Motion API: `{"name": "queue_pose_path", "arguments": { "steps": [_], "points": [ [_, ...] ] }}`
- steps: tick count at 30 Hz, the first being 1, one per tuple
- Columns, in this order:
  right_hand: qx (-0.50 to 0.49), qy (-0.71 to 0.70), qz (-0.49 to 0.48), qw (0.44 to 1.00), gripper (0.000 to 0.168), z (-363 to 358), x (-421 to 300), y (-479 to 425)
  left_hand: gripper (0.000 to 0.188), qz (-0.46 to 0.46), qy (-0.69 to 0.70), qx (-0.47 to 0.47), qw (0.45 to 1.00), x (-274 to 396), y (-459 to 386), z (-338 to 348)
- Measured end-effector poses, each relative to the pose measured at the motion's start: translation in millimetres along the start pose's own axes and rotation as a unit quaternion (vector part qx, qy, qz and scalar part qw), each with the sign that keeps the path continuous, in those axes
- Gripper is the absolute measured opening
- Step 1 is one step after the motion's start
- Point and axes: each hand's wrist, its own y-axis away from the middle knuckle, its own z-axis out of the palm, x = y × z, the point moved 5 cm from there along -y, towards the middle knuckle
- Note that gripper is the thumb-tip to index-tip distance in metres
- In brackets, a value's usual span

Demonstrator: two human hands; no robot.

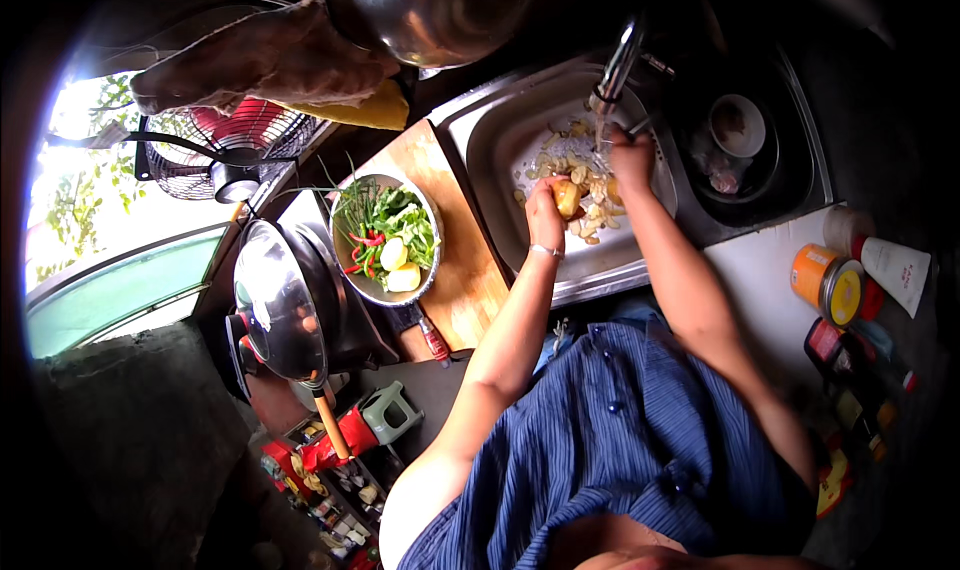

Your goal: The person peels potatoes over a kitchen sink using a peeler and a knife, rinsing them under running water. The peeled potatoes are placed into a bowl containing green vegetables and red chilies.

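My left hand (546, 214) holds a partly peeled potato (566, 198) over the left basin of a steel sink (501, 225). To its right, my right hand (632, 154) is closed around a small tool with a thin metal part (640, 126), probably a peeler, under the running faucet (609, 90). Peelings (596, 214) lie on the basin floor between and below my hands. A bowl (437, 259) on the wooden board (469, 270) at the left holds two peeled potatoes (399, 265), red chillies (365, 249) and greens (397, 210).
A white bowl (737, 126) sits in a dark pan in the right basin. A lidded wok (281, 300) and a fan (234, 146) are at the left. Jars (825, 285) and a white tube (895, 274) stand on the right counter. A large metal pot (427, 11) is above the board.
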Motion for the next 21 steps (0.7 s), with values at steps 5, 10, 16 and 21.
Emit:
{"name": "queue_pose_path", "arguments": {
  "steps": [5,10,16,21],
  "points": [
    [-0.199,-0.182,0.206,0.94,0.021,18.0,-23.9,46.3,0.028,-0.145,0.232,-0.03,0.961,5.2,-1.7,13.9],
    [-0.165,-0.167,0.166,0.958,0.022,13.8,-27.4,45.4,0.043,-0.188,0.271,-0.057,0.942,-3.6,-5.5,19.4],
    [-0.201,-0.027,0.059,0.977,0.025,21.0,-41.2,54.2,0.042,-0.231,0.282,0.044,0.93,-7.9,-9.4,28.7],
    [0.012,-0.036,-0.002,0.999,0.02,-5.0,-15.2,-0.5,0.042,-0.212,0.231,-0.014,0.949,12.8,22.2,24.3]
  ]
}}
